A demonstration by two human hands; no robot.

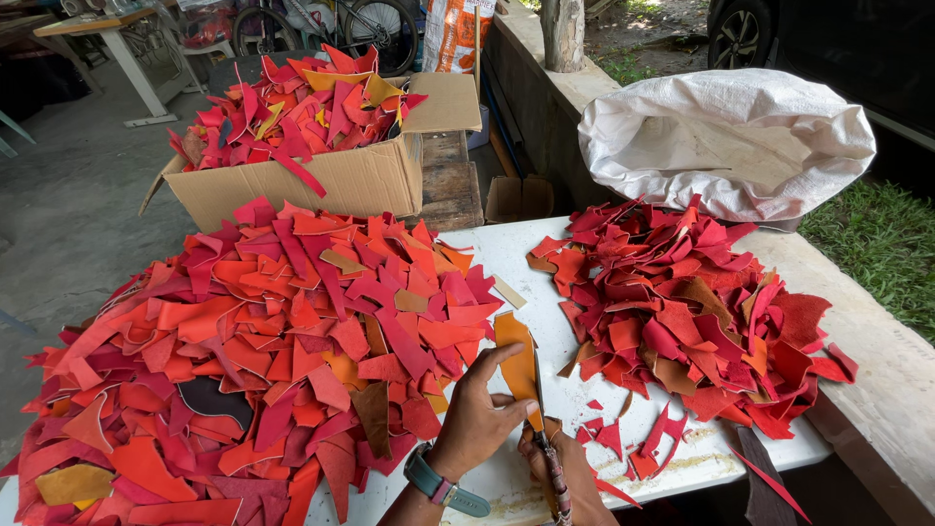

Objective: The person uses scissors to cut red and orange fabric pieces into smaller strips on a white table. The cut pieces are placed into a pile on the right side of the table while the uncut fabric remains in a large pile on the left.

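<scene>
The left hand [477, 414], a teal watch [443, 487] on its wrist, is closed in a pinch on an orange leather strip [516, 365], thumb on top, holding it upright-tilted over the white bench [545, 282]. The right hand [570, 477], low at the frame's edge, is wrapped around a wound-handled knife [555, 477] whose blade meets the strip's lower end. A big heap of red and orange leather offcuts [263, 360] lies just left of the strip; a second red heap [682, 312] lies to its right. Behind stand a cardboard box [321, 180] full of scraps and a white sack [726, 141].
</scene>
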